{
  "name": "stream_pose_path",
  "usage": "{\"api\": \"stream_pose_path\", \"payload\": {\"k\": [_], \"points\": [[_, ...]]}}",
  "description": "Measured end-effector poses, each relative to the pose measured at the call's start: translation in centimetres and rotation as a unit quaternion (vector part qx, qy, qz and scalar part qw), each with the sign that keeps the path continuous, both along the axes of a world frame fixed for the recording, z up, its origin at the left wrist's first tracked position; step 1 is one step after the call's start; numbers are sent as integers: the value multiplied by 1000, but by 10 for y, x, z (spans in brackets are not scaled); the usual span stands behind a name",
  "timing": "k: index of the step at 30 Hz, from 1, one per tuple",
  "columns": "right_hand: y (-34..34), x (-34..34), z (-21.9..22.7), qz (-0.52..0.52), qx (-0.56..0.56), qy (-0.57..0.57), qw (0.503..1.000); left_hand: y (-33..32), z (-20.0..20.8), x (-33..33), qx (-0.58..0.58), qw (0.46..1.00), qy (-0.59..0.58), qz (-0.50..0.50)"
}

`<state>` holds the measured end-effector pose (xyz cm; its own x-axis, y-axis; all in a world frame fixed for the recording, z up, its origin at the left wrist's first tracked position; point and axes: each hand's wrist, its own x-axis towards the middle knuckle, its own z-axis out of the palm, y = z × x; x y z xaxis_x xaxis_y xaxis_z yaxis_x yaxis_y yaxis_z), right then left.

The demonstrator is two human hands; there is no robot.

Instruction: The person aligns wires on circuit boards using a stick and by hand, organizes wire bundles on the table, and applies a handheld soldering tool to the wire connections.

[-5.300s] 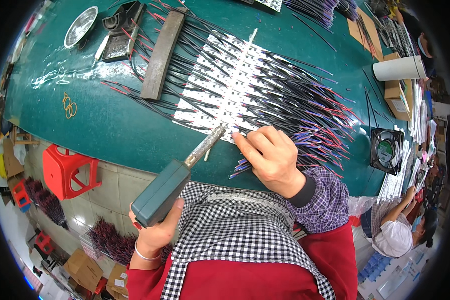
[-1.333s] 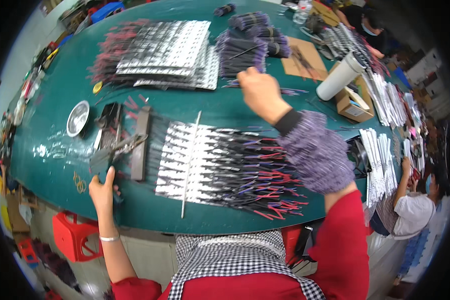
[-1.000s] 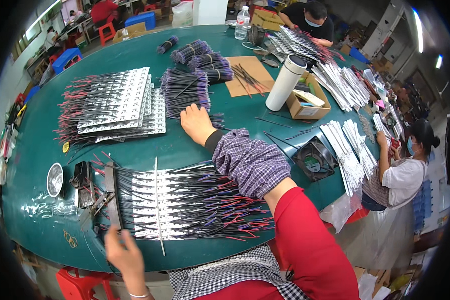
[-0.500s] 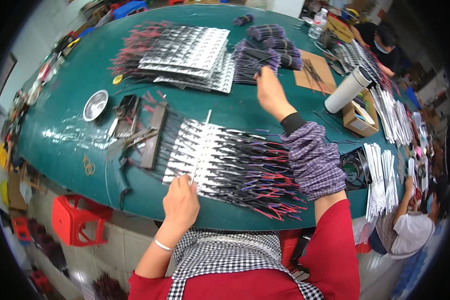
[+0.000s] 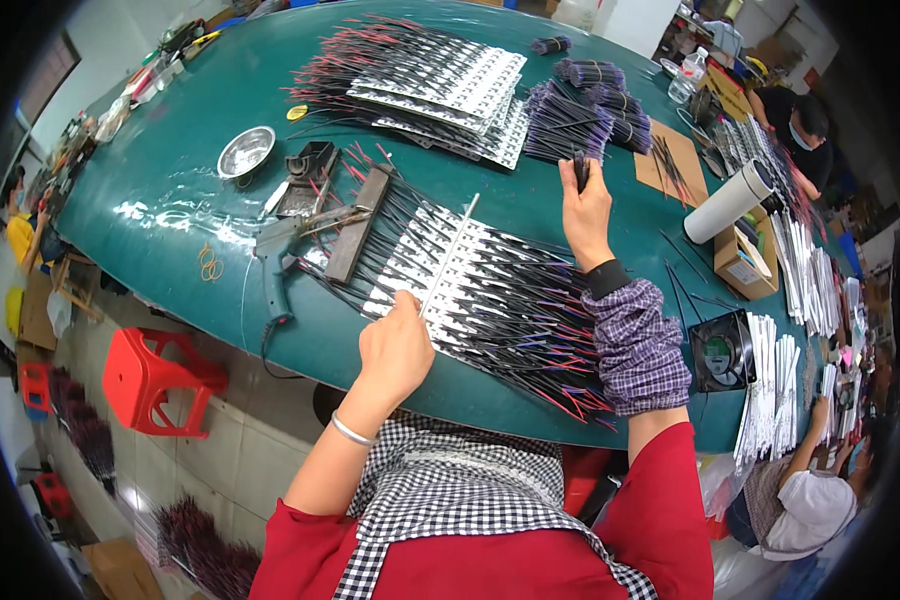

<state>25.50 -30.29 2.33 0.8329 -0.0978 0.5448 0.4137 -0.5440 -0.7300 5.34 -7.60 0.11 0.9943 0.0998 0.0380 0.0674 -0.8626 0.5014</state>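
Note:
My left hand (image 5: 397,345) is closed at the near end of a thin, pale rod (image 5: 453,246), which lies slantwise across a white panel (image 5: 394,272). Rows of black wires (image 5: 530,315) with red and blue ends spread rightward from that panel. Raised beyond the wires, my right hand (image 5: 587,212) grips a short black object (image 5: 581,172) whose kind I cannot make out. Just behind it are tied bundles of dark purple-black wires (image 5: 568,122). A dark bar (image 5: 358,225) rests across the wires at the panel's left side.
Stacked white panels with wires (image 5: 450,75) lie at the far side. A pistol-shaped tool (image 5: 278,245), a metal bowl (image 5: 246,153) and rubber bands (image 5: 210,264) are left. A white flask (image 5: 728,202), a cardboard box (image 5: 745,262) and a fan (image 5: 722,352) stand right.
The view has shifted, moving the table's things within the picture. My right hand has drawn back from the wire bundles, and the black object now shows upright in it. My left hand stays by the rod.

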Motion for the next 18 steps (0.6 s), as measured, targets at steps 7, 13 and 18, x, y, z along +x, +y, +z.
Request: {"api": "stream_pose_path", "payload": {"k": [7, 13, 18], "points": [[23, -46, 28, 128, -208, -70, 967, -6, -6, -7, 39, 999, -22, 8], [19, -64, -43, 130, -335, 17, 933, 6, -16, -41, 84, 992, -95, -11], [16, -68, -44, 133, -331, 32, 934, 26, 3, -88, -110, 992, -22, 51]]}}
